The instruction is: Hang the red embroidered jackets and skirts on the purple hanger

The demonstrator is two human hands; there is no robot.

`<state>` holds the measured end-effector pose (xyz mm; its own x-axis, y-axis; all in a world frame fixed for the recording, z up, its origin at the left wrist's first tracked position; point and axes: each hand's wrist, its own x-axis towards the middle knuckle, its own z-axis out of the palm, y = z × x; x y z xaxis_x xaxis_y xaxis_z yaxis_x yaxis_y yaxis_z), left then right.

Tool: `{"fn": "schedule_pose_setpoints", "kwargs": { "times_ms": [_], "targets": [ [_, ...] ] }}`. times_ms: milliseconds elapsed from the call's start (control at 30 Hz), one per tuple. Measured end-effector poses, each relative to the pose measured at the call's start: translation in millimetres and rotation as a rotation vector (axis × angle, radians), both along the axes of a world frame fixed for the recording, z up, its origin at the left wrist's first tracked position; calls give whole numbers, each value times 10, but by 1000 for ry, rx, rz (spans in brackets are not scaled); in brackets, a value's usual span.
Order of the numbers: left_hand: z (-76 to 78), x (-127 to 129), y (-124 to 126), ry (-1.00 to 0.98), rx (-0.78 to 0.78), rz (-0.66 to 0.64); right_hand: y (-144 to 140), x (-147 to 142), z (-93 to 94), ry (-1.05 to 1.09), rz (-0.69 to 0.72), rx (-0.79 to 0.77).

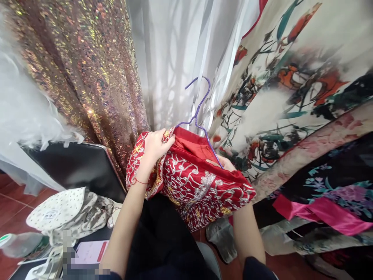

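A red garment (pixel 195 182) with silver and gold embroidery is bunched in front of me on a purple wire hanger (pixel 199 112). My left hand (pixel 155 146) grips the garment's left shoulder edge near the hanger's end. My right hand (pixel 225 162) is mostly buried under the red cloth on the right, by the hanger's slanted arm; only a few knuckles show. A red string is tied round my left wrist.
Hanging clothes surround me: a sequined gold-brown dress (pixel 87 70), a sheer white one (pixel 175 58), a floral print robe (pixel 291 85) and dark floral cloth with a pink sash (pixel 320 212). At lower left are a black case (pixel 78 165), a dotted cap (pixel 58 208) and a plastic bottle (pixel 17 243).
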<state>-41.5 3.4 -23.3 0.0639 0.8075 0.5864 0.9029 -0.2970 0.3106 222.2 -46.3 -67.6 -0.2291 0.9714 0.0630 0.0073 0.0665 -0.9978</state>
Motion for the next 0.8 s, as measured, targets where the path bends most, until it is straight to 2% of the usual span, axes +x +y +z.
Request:
{"fn": "schedule_pose_setpoints", "kwargs": {
  "times_ms": [67,133,233,300,367,433,500,533,600,667,800],
  "targets": [
    [29,-6,-43,4,-4,17,-13,17,-80,35,-74,26],
    [54,-27,-76,7,-28,23,-31,65,-65,41,-101,52],
    [93,-25,-127,-12,-31,-26,-74,135,112,-4,-63,84],
    [133,52,-186,-32,125,-93,-119,128,252,-30,-49,116],
    [185,205,-269,13,367,-223,-176,63,348,-50,-56,155],
    [235,398,-346,149,538,-431,-244,-34,385,-75,-80,207],
    [259,560,-380,285,580,-624,-316,-120,378,-94,-106,247],
    [254,608,-377,318,586,-675,-349,-150,365,-95,-118,251],
    [208,628,-342,329,600,-683,-403,-181,323,-88,-139,233],
    [130,570,-296,327,617,-639,-436,-198,260,-91,-143,207],
    [21,425,-239,357,572,-618,-454,-294,60,-154,-155,244]
  ]
}}
